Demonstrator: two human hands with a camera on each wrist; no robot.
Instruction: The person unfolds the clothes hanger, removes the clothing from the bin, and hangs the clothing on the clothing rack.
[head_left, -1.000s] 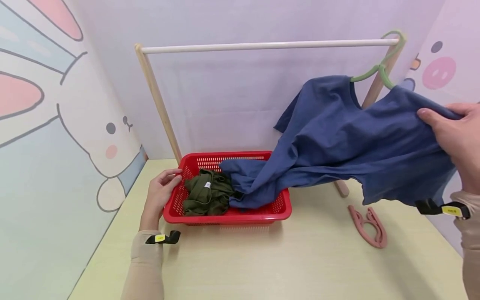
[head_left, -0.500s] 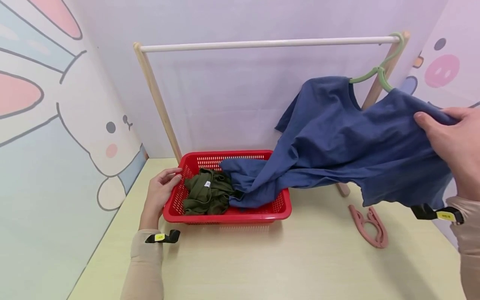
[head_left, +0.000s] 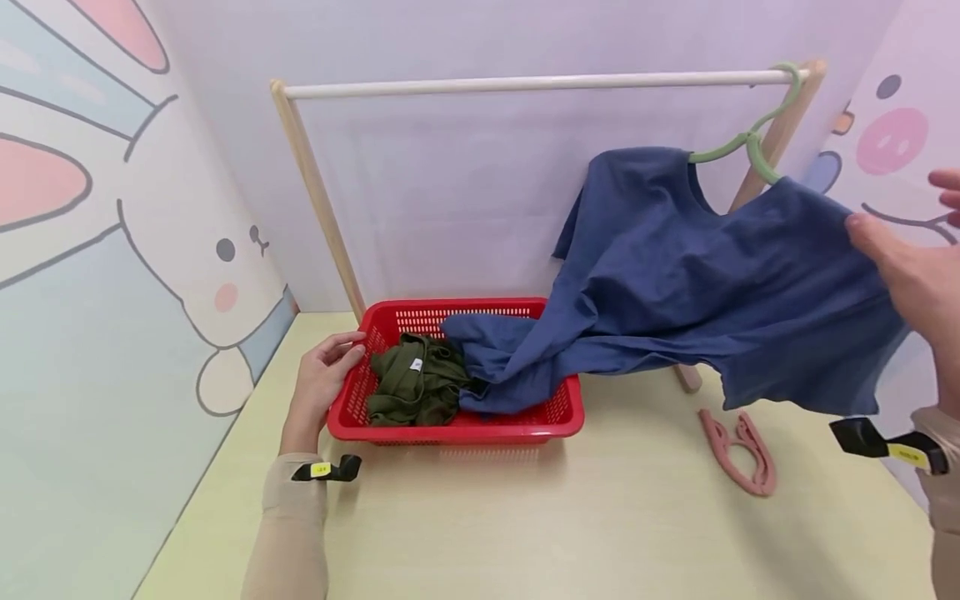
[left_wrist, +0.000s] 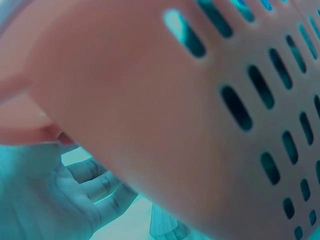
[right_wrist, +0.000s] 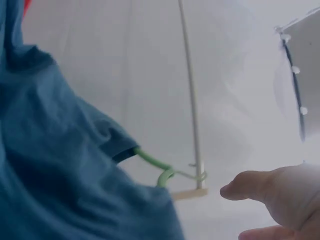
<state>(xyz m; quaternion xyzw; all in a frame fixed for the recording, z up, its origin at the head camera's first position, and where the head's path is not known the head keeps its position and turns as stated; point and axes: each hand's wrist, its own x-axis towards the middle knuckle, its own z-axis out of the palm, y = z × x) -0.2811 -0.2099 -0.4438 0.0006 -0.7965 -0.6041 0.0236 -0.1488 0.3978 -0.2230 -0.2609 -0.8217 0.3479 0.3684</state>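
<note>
A blue T-shirt hangs from a green hanger hooked on the right end of the rod. Its lower part trails into the red plastic basket. My right hand is beside the shirt's right shoulder with thumb and fingers spread apart; in the right wrist view, a gap shows between thumb and cloth. My left hand holds the basket's left rim at the tips of thumb and fingers. In the left wrist view, other fingers extend below the basket's wall. A dark green garment lies bunched in the basket.
The rack has a white rod on wooden posts. A pink folding hanger lies on the pale table, right of the basket. Walls with cartoon animals stand left and right.
My right hand has let go of the shirt's right sleeve and spread its fingers, moving slightly right. The shirt's right side has dropped a little. My left hand stays at the basket rim.
</note>
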